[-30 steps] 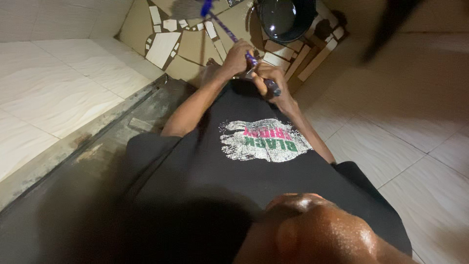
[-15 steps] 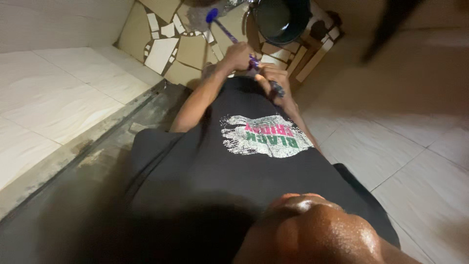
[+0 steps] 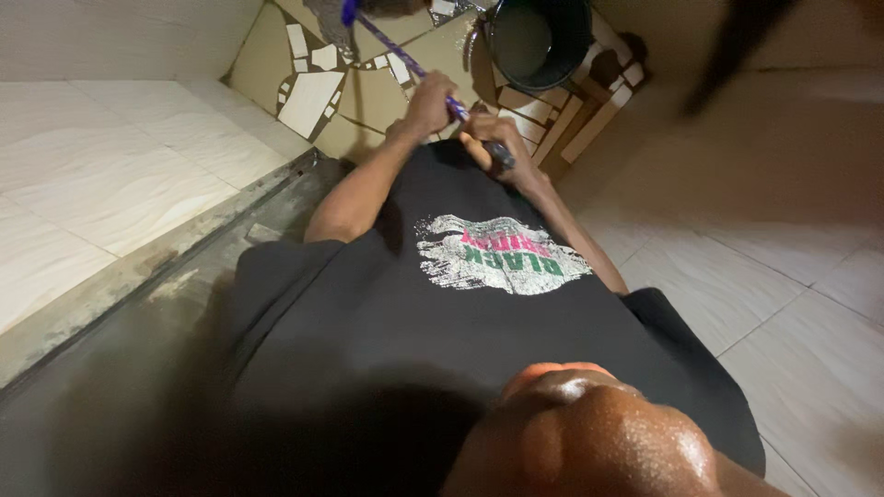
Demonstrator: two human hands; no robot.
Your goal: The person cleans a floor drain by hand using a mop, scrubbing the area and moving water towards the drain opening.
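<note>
Step in hand: judged to be mopping; mop handle (image 3: 405, 63) worked over the floor with both hands.
Left hand (image 3: 429, 103): closed around the purple handle, forward of the right, knuckles up.
Right hand (image 3: 493, 145): wrapped on the near end of the handle, close against the black shirt (image 3: 442, 313).
Handle: slanted up and away from the body toward the top left, blue collar near its far end.
Mop head (image 3: 333, 17): grey strands, down on the floor at the top edge, partly cut off by the frame.
Bucket (image 3: 539, 37): dark, round, murky liquid inside, just right of the handle, apart from it.
Next move, as judged: both grips firm; head kept flat on the floor; stroke steered wide of the bucket.
Floor (image 3: 368, 92): tan cement set with broken pale tile pieces, irregular pattern.
Left side: pale tiled wall (image 3: 110, 184) with wavy grain, grey concrete strip (image 3: 230, 221) below it.
Right side: more pale tile, grout lines showing.
Light: dim; dark blurred shape at top right, not identifiable.
</note>
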